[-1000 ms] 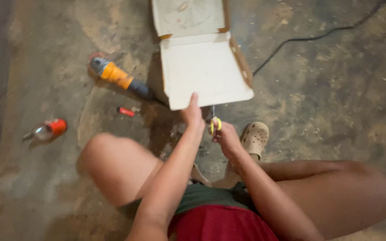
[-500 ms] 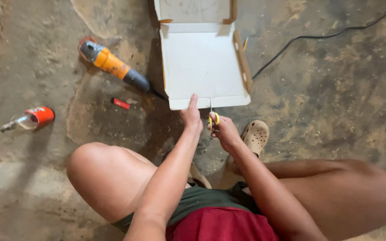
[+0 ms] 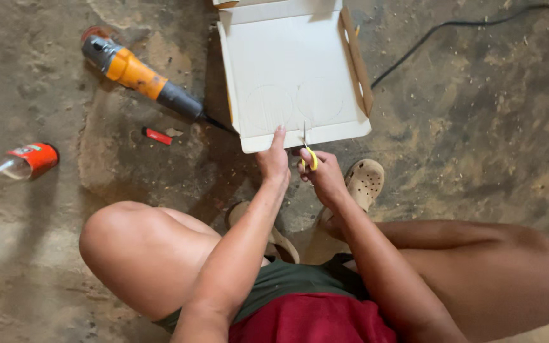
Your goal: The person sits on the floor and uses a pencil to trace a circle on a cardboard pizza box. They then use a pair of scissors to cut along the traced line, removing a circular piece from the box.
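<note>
A white open cardboard box [image 3: 293, 70] lies flat on the dirty concrete floor, with faint circles drawn on its panel. My left hand [image 3: 273, 162] pinches the box's near edge, index finger stretched onto it. My right hand [image 3: 324, 176] grips small yellow-handled scissors [image 3: 309, 152], whose blades point up into the same edge just right of my left finger. I sit on the floor with both bare knees spread, and beige clogs [image 3: 365, 182] on my feet.
An orange and grey power tool [image 3: 140, 77] lies left of the box, its cord running under it. A small red object [image 3: 157, 135] sits nearby. A bottle with a red label [image 3: 21, 162] lies at far left. A black cable [image 3: 452, 28] crosses the upper right.
The view has moved closer to the box and hands. The scissors' blades now reach into the box's near edge; my left hand stays on that edge.
</note>
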